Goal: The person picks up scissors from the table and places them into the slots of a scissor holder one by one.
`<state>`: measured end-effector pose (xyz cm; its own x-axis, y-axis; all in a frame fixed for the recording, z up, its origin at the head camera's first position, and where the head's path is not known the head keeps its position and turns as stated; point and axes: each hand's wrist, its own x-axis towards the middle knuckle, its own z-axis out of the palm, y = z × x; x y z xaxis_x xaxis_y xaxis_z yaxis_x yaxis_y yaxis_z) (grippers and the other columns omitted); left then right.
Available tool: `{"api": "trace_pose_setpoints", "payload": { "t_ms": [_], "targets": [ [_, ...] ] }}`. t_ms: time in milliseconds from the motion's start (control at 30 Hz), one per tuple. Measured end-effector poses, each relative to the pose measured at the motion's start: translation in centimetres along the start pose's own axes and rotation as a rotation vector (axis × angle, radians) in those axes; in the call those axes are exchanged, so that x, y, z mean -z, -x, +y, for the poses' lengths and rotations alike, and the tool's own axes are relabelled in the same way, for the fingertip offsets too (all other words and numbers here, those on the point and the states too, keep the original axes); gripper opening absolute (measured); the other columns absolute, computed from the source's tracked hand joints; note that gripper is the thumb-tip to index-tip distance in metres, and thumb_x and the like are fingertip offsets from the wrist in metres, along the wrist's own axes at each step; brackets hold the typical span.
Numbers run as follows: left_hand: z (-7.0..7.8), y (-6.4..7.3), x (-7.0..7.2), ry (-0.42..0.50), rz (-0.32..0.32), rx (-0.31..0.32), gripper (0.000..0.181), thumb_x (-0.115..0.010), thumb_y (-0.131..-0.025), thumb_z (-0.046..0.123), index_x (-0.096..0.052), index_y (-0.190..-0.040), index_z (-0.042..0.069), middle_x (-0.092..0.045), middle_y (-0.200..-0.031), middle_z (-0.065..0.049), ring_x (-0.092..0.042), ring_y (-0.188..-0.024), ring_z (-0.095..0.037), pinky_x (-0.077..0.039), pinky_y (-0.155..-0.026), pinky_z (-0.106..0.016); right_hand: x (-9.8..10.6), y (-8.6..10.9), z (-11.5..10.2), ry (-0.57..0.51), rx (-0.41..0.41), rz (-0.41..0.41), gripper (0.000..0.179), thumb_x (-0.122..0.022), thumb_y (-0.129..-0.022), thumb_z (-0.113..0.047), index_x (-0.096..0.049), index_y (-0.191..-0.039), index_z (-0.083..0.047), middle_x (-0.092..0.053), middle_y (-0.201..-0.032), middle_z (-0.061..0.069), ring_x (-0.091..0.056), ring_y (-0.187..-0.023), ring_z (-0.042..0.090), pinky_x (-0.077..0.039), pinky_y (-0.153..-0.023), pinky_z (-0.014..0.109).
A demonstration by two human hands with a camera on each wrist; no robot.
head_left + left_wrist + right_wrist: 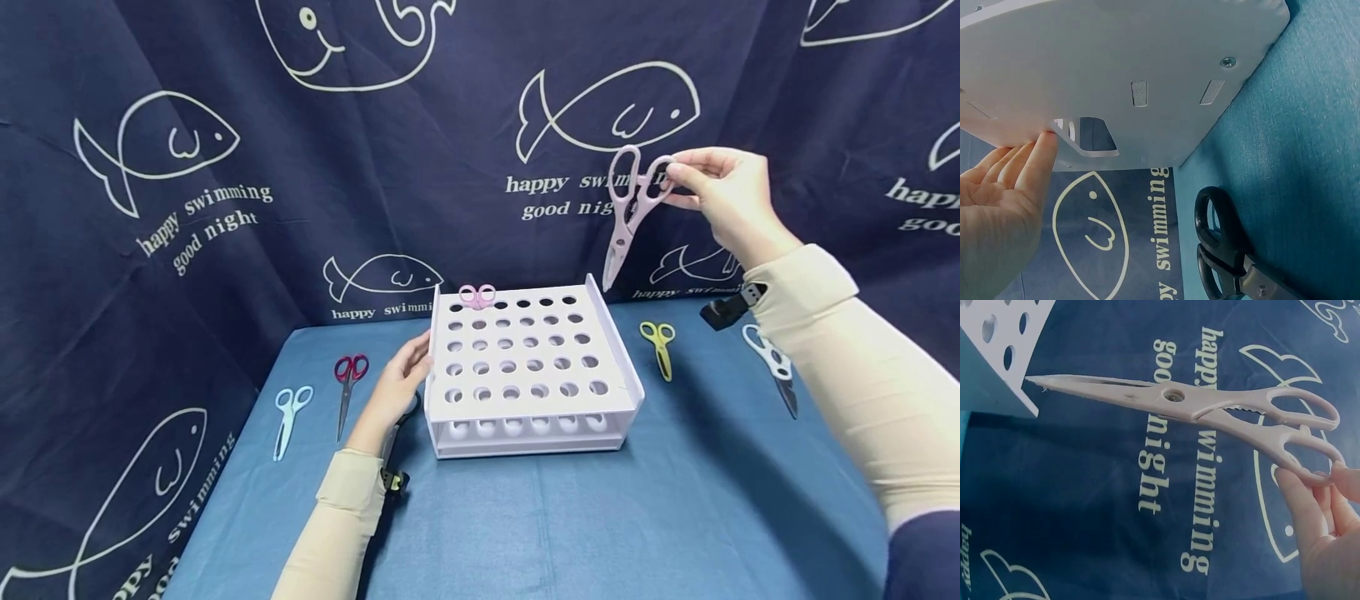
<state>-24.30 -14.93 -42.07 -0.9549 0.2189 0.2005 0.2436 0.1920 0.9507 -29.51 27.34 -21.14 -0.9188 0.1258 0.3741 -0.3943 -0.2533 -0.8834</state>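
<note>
Pale pink scissors (pixel 621 237) hang points down in the air, above the back right corner of a white rack (pixel 517 410) with rows of round holes. My right hand (pixel 723 196) pinches them by one handle loop; in the right wrist view the thumb and fingers (pixel 1300 503) close on that loop. Against the rack's left side wall rests my left hand (pixel 401 375), its fingers (pixel 1038 159) straight and touching the panel near a cut-out. Small pink scissors (pixel 477 295) stand in the rack's back row, handles up.
Light blue scissors (pixel 285 425) and red-handled scissors (pixel 347 392) lie left of the rack. Black-handled scissors (pixel 1225 244) lie beside its left wall. To the right are yellow scissors (pixel 660 346) and white-handled scissors (pixel 772 362). A dark fish-print curtain (pixel 480 208) hangs behind.
</note>
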Motion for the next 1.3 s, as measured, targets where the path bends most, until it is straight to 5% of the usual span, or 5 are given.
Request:
{"api": "trace_pose_setpoints", "payload": {
  "t_ms": [1100, 1300],
  "targets": [
    [0.3, 0.3, -0.1, 0.006, 0.007, 0.001, 0.048, -0.047, -0.102, 0.010, -0.037, -0.148, 0.004, -0.042, -0.150, -0.016, -0.044, -0.137, -0.029, -0.036, -0.114, -0.040, -0.4, 1.0, 4.6, 0.031, -0.040, -0.050, 0.007, -0.070, -0.084, 0.004, -0.073, -0.089, -0.001, -0.073, -0.080, 0.004, -0.068, -0.069, 0.012, -0.061, -0.068, 0.028],
    [0.1, 0.2, -0.1, -0.001, 0.007, 0.008, 0.048, -0.048, -0.102, 0.011, -0.037, -0.148, 0.005, -0.042, -0.150, -0.016, -0.044, -0.136, -0.030, -0.037, -0.113, -0.041, -0.6, 1.1, 5.3, 0.101, -0.043, -0.046, 0.008, -0.068, -0.086, 0.004, -0.073, -0.088, -0.001, -0.073, -0.078, 0.001, -0.068, -0.068, 0.010, -0.061, -0.067, 0.025]
  ]
}}
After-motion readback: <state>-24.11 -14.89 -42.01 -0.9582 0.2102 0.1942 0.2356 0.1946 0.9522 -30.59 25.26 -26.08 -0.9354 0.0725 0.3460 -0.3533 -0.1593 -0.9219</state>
